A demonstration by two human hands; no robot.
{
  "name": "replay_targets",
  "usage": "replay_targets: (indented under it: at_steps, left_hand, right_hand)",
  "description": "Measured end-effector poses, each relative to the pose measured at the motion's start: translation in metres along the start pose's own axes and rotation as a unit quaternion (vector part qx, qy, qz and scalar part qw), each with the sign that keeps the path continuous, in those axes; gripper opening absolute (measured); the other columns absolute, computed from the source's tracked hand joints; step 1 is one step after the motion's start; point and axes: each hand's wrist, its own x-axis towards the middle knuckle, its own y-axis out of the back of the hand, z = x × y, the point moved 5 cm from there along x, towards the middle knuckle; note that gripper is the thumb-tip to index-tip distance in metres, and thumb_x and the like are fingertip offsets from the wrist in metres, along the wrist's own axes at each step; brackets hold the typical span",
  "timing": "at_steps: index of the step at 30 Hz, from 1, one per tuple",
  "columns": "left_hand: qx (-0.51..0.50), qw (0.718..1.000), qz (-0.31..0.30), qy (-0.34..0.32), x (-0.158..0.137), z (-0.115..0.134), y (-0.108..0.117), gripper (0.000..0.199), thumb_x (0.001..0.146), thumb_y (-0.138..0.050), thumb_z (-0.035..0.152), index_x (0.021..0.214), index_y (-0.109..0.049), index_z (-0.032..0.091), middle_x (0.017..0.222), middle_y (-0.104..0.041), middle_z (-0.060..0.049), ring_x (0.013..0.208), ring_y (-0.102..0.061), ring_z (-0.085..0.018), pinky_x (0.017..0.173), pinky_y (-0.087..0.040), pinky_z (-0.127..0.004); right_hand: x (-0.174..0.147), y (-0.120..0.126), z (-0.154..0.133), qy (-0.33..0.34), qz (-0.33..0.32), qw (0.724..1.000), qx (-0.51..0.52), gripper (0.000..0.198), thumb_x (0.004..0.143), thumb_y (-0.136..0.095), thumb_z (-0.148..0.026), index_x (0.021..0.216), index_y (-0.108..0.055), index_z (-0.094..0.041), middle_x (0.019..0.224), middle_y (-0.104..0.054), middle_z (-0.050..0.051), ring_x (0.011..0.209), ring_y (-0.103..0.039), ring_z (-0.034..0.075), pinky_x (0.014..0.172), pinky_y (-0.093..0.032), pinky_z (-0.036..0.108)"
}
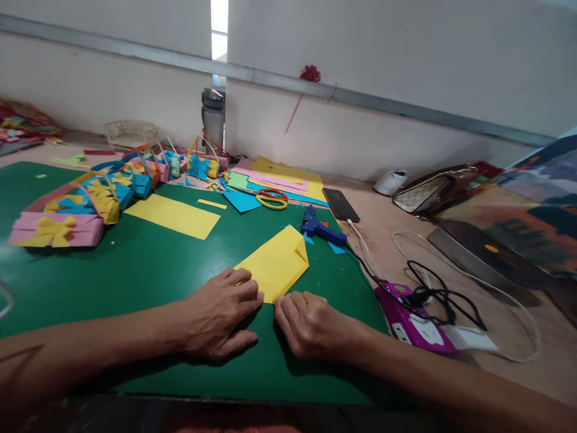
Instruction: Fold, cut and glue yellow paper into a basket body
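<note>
A folded sheet of yellow paper lies on the green table mat, with a small folded flap at its right corner. My left hand rests over the paper's lower left edge, fingers laid on it and thumb held apart. Against the paper's lower corner, my right hand is closed, fingers curled under and fingertips hidden. A blue glue gun lies just beyond the paper to the right. Further back are scissors with red and yellow handles. A flat yellow sheet and a thin yellow strip lie behind my left hand.
Finished paper baskets with bows line the left side. Coloured sheets are stacked at the back near a bottle. On the right are a phone, a purple power strip with looping cables, and a handbag.
</note>
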Motion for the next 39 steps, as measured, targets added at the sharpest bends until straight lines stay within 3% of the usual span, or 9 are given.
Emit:
replay_targets:
  at_steps: [16, 25, 30, 39]
  left_hand:
    - [0.004, 1.000, 0.001, 0.000, 0.000, 0.000, 0.001, 0.029, 0.084, -0.053, 0.039, 0.101, -0.054, 0.016, 0.098, -0.056, -0.010, 0.095, -0.046, -0.028, 0.085, -0.039, -0.044]
    - [-0.002, 1.000, -0.013, 0.000, 0.001, 0.000, 0.000, 0.034, 0.085, -0.052, 0.038, 0.110, -0.051, 0.014, 0.098, -0.053, -0.010, 0.094, -0.044, -0.028, 0.086, -0.038, -0.045]
    - [0.005, 1.000, -0.031, 0.003, 0.003, 0.002, -0.001, 0.042, 0.086, -0.051, 0.038, 0.122, -0.046, 0.016, 0.099, -0.051, -0.009, 0.095, -0.042, -0.028, 0.086, -0.037, -0.048]
    - [0.041, 0.996, -0.074, 0.005, 0.006, 0.011, 0.000, 0.054, 0.086, -0.048, 0.050, 0.127, -0.044, 0.014, 0.097, -0.050, -0.010, 0.093, -0.042, -0.030, 0.083, -0.040, -0.050]
  right_hand:
    - [-0.001, 0.003, -0.004, 0.019, 0.018, 1.000, 0.005, 0.022, 0.086, -0.039, -0.008, 0.075, -0.057, -0.012, 0.057, -0.054, 0.004, 0.046, -0.044, 0.015, 0.043, -0.019, 0.031]
    - [-0.019, -0.007, 0.009, -0.065, 0.041, 0.992, 0.098, 0.030, 0.092, -0.033, -0.008, 0.097, -0.062, -0.005, 0.065, -0.057, 0.005, 0.056, -0.050, 0.016, 0.052, -0.034, 0.031]
    - [-0.018, -0.009, 0.013, -0.088, 0.036, 0.982, 0.162, 0.030, 0.092, -0.033, -0.009, 0.100, -0.062, -0.007, 0.071, -0.059, 0.006, 0.060, -0.050, 0.017, 0.053, -0.036, 0.030]
    - [-0.022, -0.012, 0.007, -0.112, -0.014, 0.980, 0.166, 0.023, 0.087, -0.042, -0.008, 0.098, -0.062, -0.007, 0.078, -0.060, 0.009, 0.068, -0.051, 0.019, 0.056, -0.038, 0.031]
